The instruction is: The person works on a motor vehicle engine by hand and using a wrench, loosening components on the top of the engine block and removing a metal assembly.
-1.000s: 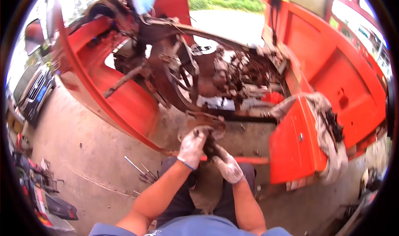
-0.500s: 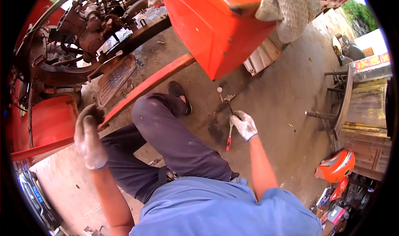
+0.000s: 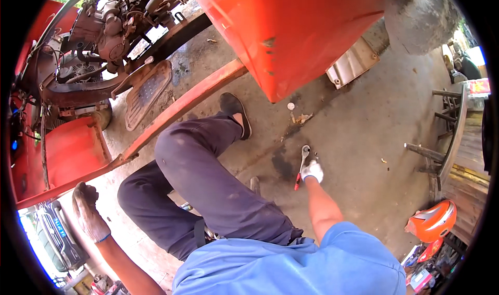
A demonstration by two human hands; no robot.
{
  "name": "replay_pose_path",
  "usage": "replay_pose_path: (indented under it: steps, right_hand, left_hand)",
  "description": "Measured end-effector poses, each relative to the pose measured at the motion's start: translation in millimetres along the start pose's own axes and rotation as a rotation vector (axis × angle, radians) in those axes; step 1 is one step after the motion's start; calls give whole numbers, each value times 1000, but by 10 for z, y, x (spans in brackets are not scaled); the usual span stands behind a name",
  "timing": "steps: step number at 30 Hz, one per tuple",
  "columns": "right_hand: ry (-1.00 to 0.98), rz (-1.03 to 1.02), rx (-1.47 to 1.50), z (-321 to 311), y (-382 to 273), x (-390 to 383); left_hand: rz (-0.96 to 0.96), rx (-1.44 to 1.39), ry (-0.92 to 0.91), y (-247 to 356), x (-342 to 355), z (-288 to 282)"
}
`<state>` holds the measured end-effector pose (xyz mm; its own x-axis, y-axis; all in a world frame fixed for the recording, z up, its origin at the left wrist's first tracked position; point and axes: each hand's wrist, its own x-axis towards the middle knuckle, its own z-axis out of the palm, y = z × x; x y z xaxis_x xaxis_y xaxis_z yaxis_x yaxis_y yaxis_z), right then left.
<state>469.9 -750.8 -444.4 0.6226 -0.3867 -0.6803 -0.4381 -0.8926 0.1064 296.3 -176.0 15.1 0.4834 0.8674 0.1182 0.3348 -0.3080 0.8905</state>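
Note:
My right hand [image 3: 313, 171], in a whitish glove, is low over the concrete floor beside a ratchet wrench [image 3: 305, 151] with a red grip. Its fingers look closed; a small dark bit shows just past them, but what they hold is hidden. My left hand [image 3: 90, 214], in a glove with dark, grimy fingertips, is raised at the left. Its fingers are loosely bent and apart, with nothing in them, just below the long red metal bar [image 3: 176, 113].
A large red metal panel [image 3: 280, 40] juts down overhead, a grey glove [image 3: 421, 22] at its right. Greasy machinery [image 3: 112, 40] and a footplate [image 3: 148, 95] are far left. A wooden bench [image 3: 452, 134] and an orange helmet [image 3: 434, 221] stand right.
My right hand has moved nearer and slightly right, down beside the ratchet wrench. My left hand has dropped away from the red bar, lower and further left. The view has shifted.

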Motion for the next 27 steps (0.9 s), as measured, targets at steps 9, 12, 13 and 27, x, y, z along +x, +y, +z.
replay_pose_path:
  steps: [9, 12, 13, 27]
  right_hand:
    - [-293, 127, 272, -192, -315, -197]
    - [-83, 8, 459, 306, 56, 131]
    - [60, -162, 318, 319, 107, 60]
    - [392, -1393, 596, -3000, -1610, -4031]
  left_hand:
    - [62, 124, -108, 98, -144, -19]
    - [95, 136, -184, 175, -144, 79]
    - [95, 83, -187, 190, -192, 178]
    - [206, -136, -738, 741, -710, 1245]
